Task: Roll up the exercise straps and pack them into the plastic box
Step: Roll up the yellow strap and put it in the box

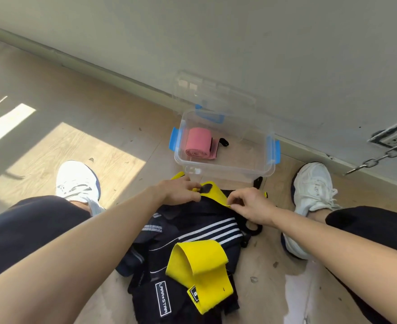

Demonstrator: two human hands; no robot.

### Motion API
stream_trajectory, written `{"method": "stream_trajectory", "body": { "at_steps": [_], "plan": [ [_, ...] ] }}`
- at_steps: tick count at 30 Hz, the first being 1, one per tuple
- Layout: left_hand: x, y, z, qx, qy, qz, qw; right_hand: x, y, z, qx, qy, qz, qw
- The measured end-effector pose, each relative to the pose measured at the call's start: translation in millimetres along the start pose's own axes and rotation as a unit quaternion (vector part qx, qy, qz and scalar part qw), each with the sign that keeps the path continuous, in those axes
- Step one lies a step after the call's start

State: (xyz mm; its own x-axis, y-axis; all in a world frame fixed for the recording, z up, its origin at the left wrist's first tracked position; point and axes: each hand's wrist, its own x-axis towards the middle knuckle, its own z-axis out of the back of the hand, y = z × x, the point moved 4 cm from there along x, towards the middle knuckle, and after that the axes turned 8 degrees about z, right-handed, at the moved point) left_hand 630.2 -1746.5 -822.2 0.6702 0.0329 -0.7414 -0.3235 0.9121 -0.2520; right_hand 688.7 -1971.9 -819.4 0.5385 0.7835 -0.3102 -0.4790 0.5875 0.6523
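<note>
I'm watching the left hand (180, 191) pinching the yellow strap (216, 192) by its black-tabbed end, the right hand (251, 205) pinching its edge; a pink roll (198, 142) is lying inside the plastic box (228, 170).

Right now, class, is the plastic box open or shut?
Open: the lid stands behind the plastic box; a pink rolled strap lies inside.

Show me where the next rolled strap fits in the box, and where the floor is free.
Free: the box floor right of the pink roll, up to the right blue latch; bare floor between the left shoe and the box. Crowded: before the box, dark straps lie piled, and the left hand and right hand pinch the yellow strap.
</note>
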Motion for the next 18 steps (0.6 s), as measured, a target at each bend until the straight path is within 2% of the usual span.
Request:
{"method": "stream_trajectory", "body": {
  "at_steps": [8,11,14,18],
  "plan": [
    [0.6,-15.5,-8.4,0.031,-0.054,-0.017,0.998,18.5,7.0,-19.0,0.222,-0.017,-0.099,0.970],
    [3.1,-13.1,-9.7,0.002,-0.089,-0.023,0.996,31.1,2.9,-27.7,0.202,-0.012,-0.110,0.973],
    [1.1,-11.4,-11.4,-0.036,-0.137,-0.040,0.989,38.5,-0.4,-30.1,0.201,-0.062,-0.119,0.970],
    [-3.9,-13.6,-4.2,-0.066,-0.219,-0.123,0.966,40.3,-4.8,-28.1,0.225,-0.100,-0.097,0.964]
  ]
}}
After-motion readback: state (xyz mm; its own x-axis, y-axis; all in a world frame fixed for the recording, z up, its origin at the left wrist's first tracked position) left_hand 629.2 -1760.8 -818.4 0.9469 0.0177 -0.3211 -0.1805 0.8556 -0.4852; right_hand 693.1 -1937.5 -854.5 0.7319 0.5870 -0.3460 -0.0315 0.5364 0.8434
